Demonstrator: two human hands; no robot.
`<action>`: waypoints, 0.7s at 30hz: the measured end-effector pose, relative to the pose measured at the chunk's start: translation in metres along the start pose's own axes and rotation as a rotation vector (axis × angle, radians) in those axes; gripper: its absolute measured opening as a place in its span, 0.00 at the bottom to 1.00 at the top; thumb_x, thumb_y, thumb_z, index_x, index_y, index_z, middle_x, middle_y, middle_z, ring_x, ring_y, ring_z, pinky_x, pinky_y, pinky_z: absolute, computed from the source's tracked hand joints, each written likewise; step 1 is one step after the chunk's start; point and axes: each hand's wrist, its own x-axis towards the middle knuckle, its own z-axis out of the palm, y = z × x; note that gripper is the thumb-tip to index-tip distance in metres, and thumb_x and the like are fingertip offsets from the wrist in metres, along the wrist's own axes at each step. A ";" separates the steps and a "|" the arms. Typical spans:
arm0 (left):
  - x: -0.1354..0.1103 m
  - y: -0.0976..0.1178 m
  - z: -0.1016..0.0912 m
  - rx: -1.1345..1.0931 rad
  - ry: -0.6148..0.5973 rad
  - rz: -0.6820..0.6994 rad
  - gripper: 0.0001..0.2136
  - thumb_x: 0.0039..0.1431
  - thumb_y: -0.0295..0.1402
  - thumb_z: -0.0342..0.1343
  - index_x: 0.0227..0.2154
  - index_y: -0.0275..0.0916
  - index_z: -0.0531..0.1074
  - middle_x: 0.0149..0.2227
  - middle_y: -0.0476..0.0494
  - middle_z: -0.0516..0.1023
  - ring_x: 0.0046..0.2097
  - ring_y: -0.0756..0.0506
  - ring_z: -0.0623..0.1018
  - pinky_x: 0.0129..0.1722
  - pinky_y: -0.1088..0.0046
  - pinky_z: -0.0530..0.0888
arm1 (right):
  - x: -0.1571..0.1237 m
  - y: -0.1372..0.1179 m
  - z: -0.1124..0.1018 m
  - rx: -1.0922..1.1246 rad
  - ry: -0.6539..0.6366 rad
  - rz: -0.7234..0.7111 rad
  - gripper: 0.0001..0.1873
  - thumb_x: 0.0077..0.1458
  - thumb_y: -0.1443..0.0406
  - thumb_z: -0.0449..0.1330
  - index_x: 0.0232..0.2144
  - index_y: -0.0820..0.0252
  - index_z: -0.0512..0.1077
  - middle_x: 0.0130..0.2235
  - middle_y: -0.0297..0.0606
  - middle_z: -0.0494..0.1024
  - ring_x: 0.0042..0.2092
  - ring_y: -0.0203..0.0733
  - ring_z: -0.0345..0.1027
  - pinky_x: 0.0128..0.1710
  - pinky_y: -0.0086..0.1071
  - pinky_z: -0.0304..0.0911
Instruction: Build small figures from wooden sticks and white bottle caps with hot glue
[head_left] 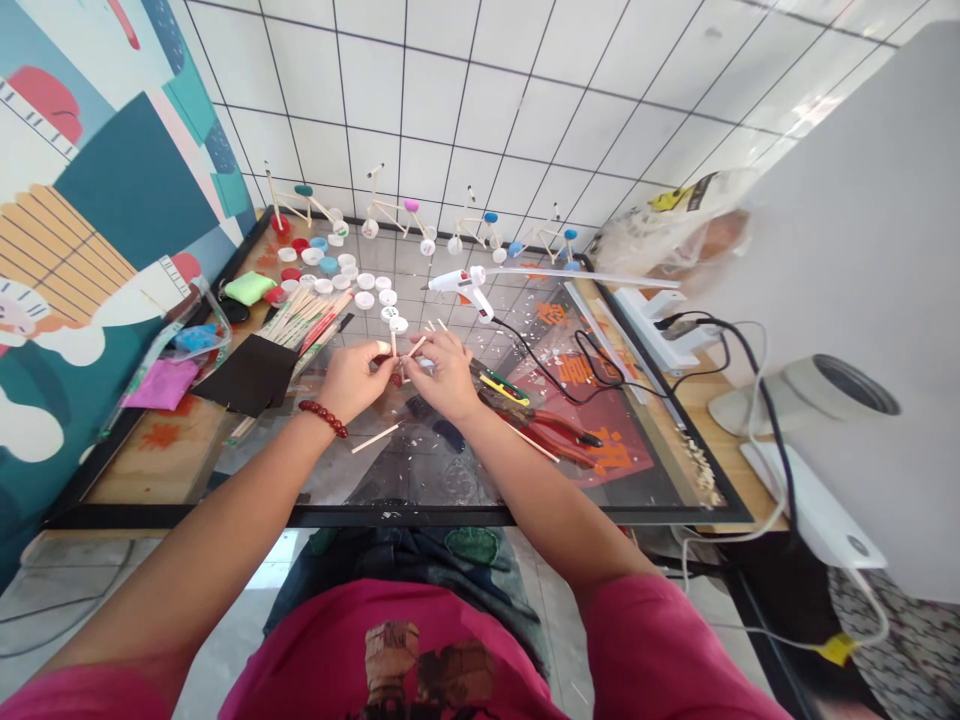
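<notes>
My left hand, with a red bead bracelet on the wrist, is closed in a pinch on a thin wooden stick. A white bottle cap sits at the far end of that stick. Close beside it, my right hand pinches another short wooden stick, slanted towards the first. The fingertips nearly meet, so the point where the sticks come together is partly hidden. A loose stick lies on the glass tabletop in front of my hands.
A white glue gun lies beyond my right hand, its black cord trailing right. Red-handled pliers rest nearby. Loose bottle caps, a stick bundle and black sheets lie left. Several small stick-and-cap bicycles stand along the tiled wall.
</notes>
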 end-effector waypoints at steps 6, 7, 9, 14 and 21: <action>-0.001 0.006 -0.003 -0.019 0.001 -0.005 0.08 0.56 0.36 0.56 0.31 0.42 0.79 0.33 0.45 0.84 0.36 0.43 0.81 0.38 0.70 0.75 | -0.001 -0.002 -0.003 0.010 -0.010 -0.005 0.04 0.56 0.62 0.64 0.31 0.54 0.77 0.49 0.37 0.80 0.56 0.50 0.66 0.54 0.46 0.51; -0.002 0.007 -0.004 -0.026 0.000 -0.002 0.08 0.55 0.36 0.56 0.32 0.42 0.79 0.32 0.45 0.84 0.35 0.44 0.81 0.38 0.70 0.75 | -0.001 -0.002 -0.004 0.013 -0.013 -0.008 0.04 0.55 0.61 0.64 0.32 0.54 0.77 0.49 0.37 0.80 0.56 0.51 0.66 0.54 0.46 0.51; -0.002 0.008 -0.005 -0.040 0.002 0.016 0.08 0.53 0.33 0.56 0.33 0.41 0.78 0.33 0.46 0.83 0.36 0.44 0.80 0.39 0.71 0.75 | -0.001 -0.002 -0.005 0.017 -0.020 -0.015 0.05 0.55 0.62 0.63 0.35 0.54 0.76 0.50 0.38 0.80 0.56 0.51 0.66 0.54 0.46 0.51; 0.000 0.004 -0.007 -0.073 0.040 0.036 0.21 0.45 0.22 0.50 0.43 0.38 0.76 0.41 0.44 0.82 0.40 0.44 0.80 0.44 0.69 0.76 | -0.002 -0.001 -0.006 0.041 -0.012 -0.010 0.14 0.54 0.66 0.59 0.44 0.54 0.75 0.50 0.39 0.79 0.57 0.52 0.66 0.55 0.46 0.53; 0.002 0.002 -0.010 -0.018 0.096 -0.058 0.23 0.45 0.18 0.49 0.44 0.39 0.77 0.43 0.43 0.81 0.44 0.43 0.80 0.47 0.67 0.76 | -0.001 0.002 -0.011 0.130 0.115 -0.018 0.14 0.63 0.58 0.54 0.47 0.54 0.74 0.49 0.41 0.79 0.56 0.49 0.67 0.58 0.45 0.54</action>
